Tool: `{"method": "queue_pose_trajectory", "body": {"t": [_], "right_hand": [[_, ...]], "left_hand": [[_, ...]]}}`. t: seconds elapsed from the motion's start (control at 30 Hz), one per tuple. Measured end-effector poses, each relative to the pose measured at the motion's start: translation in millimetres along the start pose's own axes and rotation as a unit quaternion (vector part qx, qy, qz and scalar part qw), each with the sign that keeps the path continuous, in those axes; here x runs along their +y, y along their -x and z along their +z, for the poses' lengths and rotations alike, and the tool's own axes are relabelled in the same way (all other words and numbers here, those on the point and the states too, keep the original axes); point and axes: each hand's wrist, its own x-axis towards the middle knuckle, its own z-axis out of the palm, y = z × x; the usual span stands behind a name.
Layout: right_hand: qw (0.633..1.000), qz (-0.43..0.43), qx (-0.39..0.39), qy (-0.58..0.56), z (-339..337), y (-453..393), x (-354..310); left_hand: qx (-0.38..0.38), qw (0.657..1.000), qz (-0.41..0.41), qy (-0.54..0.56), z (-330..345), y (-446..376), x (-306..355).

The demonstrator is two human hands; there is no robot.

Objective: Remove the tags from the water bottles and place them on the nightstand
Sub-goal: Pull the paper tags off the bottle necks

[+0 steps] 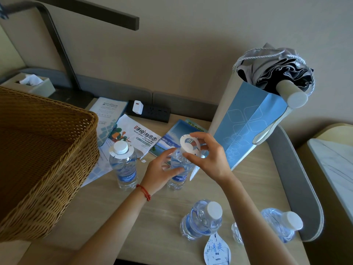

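Note:
Several clear water bottles with white caps stand on the wooden nightstand (99, 211). My left hand (162, 173) grips the body of the middle bottle (178, 176). My right hand (208, 159) pinches a white ring-shaped paper tag (190, 145) at that bottle's neck, tilted up over the top. To the left stands another bottle (123, 165) with a white tag collar under its cap. Two bottles without collars stand near me, one (202, 219) at the middle and one (280, 224) at the right. A drop-shaped tag (216, 251) lies flat by the front edge.
A large wicker basket (44, 161) fills the left side. Brochures (133, 136) lie at the back, beside a black power strip (150, 111) with a white charger. A blue paper bag (248, 123) holding a folded umbrella stands at the right. A tissue box (30, 83) sits far left.

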Motion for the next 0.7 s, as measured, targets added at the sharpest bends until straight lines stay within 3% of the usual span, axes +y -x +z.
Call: {"method": "queue_pose_trajectory", "body": {"t": [0.3,0.5,0.7], "right_hand": [[0.99,0.115,0.078,0.018,-9,35,53],[0.975,0.202,0.054,0.08,19,53,109],[0.95,0.264,-0.048,0.16,33,59,141]], "left_hand": [[0.007,1.0,0.002,-0.007,0,-1,-3],[0.01,1.0,0.005,0.004,0,0,-2],[0.011,1.0,0.01,0.002,0,0,-2]]}}
